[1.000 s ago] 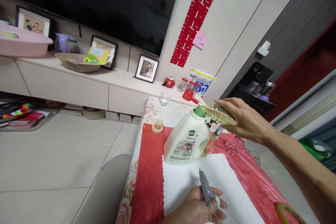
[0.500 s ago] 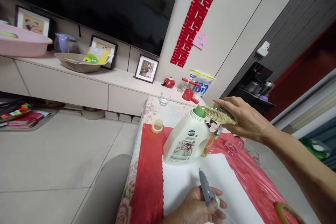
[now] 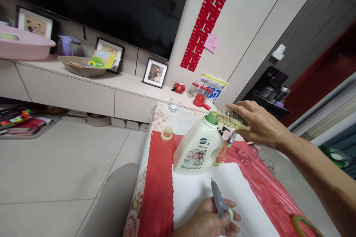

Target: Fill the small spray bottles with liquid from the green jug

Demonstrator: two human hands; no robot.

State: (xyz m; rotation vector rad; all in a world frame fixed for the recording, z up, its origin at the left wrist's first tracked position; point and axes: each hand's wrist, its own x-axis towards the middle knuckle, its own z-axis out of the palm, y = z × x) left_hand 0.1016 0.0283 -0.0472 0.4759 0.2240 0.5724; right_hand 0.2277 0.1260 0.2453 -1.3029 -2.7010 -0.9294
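My right hand (image 3: 260, 124) grips a small clear ribbed bottle (image 3: 229, 118) of yellowish liquid, tipped sideways with its mouth at the green opening of a white detergent jug (image 3: 198, 146). The jug stands upright on the red table cover (image 3: 157, 177). My left hand (image 3: 210, 222), at the bottom edge, is closed around a grey tool with a pointed tip (image 3: 218, 199), resting on a white sheet (image 3: 194, 189). The jug's cream cap (image 3: 167, 133) lies on the cover to the left.
A small spray bottle (image 3: 224, 150) and a glass (image 3: 246, 155) stand just right of the jug; another glass (image 3: 174, 104) is at the table's far end. A tape roll (image 3: 304, 226) lies at lower right. A low cabinet (image 3: 83, 89) with frames and basins runs behind.
Almost nothing has moved; my right hand keeps the small bottle tipped at the jug's mouth, drifting slightly upward. The left hand stays put.
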